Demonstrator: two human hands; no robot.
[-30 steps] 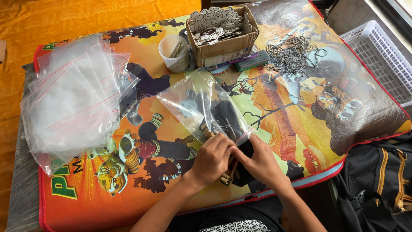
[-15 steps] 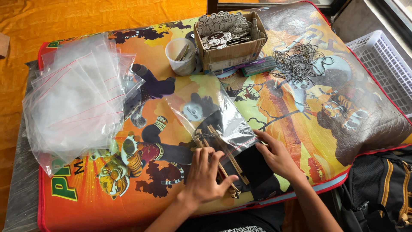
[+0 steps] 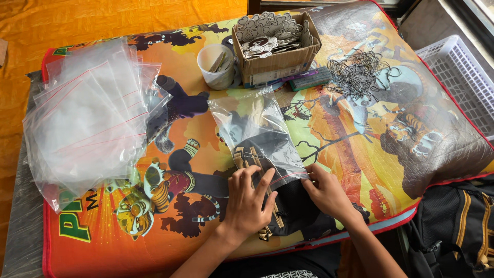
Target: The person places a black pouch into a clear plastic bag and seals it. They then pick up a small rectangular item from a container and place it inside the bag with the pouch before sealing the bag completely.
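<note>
1. Pressing down on a clear zip bag (image 3: 260,141) with both hands, near front edge of surface (image 3: 360,170) with bright cartoon-print cover.
2. Left hand (image 3: 248,198) flat on bag's lower end, fingers (image 3: 260,181) spread and extended, palm down over wooden sticks (image 3: 251,157) showing through plastic.
3. Right hand (image 3: 327,190) at bag's red seal strip, fingertips bent and pressed onto it; whether thumb pinches underneath, cannot tell.
4. Bag lying lengthwise, mouth toward person, far end puffed and crinkled; lower end overlapping a dark cloth-like patch (image 3: 296,216) at surface edge, exact nature unclear.
5. Progress, judged: contents already inside, bag apparently at sealing stage; seal not plainly closed across full width. One bag in hand only; no finished bags identifiable in view.
6. Left to do, judged: large loose stack of empty zip bags (image 3: 87,118) at left, well apart from hands, suggesting plenty unfilled.
7. Supplies at far side: cardboard box (image 3: 278,64) full of flat grey-white cut-out pieces, white cup (image 3: 218,69) just beside it holding a few bits, tangle of thin wire loops (image 3: 360,74) to right of box, small dark green flat item (image 3: 309,79) in front of box.
8. Off surface: white plastic basket (image 3: 463,77) at right, black backpack with yellow straps (image 3: 458,226) at lower right.
9. Obstructions: none between hands and bag; trapped air in far end may resist flattening.
</note>
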